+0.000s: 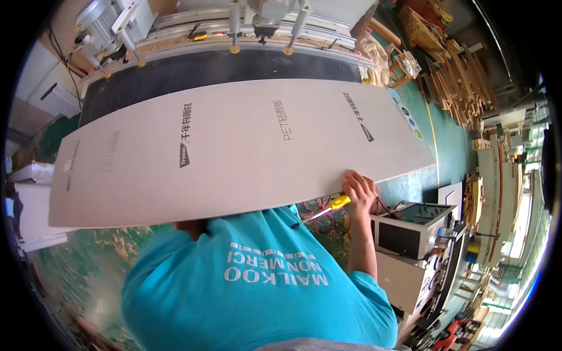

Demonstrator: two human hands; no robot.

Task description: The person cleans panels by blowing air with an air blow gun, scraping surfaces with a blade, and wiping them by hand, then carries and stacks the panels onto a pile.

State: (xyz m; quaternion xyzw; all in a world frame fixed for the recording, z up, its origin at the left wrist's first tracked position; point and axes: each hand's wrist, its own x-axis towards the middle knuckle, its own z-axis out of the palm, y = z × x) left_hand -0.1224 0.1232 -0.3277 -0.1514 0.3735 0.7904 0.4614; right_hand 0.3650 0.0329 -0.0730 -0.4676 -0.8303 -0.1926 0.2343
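A long pale grey board (246, 158) with dark printed marks spans the view in front of my teal shirt. My right hand (358, 193) is closed round the yellow handle of a screwdriver (338, 203), and its fingers also lie over the board's near edge. The screwdriver's metal shaft points left and toward me, below that edge. Of my left arm (190, 227), only a bit of skin past the sleeve shows at the board's near edge. The board hides my left hand.
Beyond the board lies a black machine bed (234, 65), with motor units (99, 20) and rod-like posts above it. A yellow-and-black hand tool (199, 36) rests on the machine's rail. Wood strips (462, 88) are piled at the far right. A control cabinet (413, 225) stands at right.
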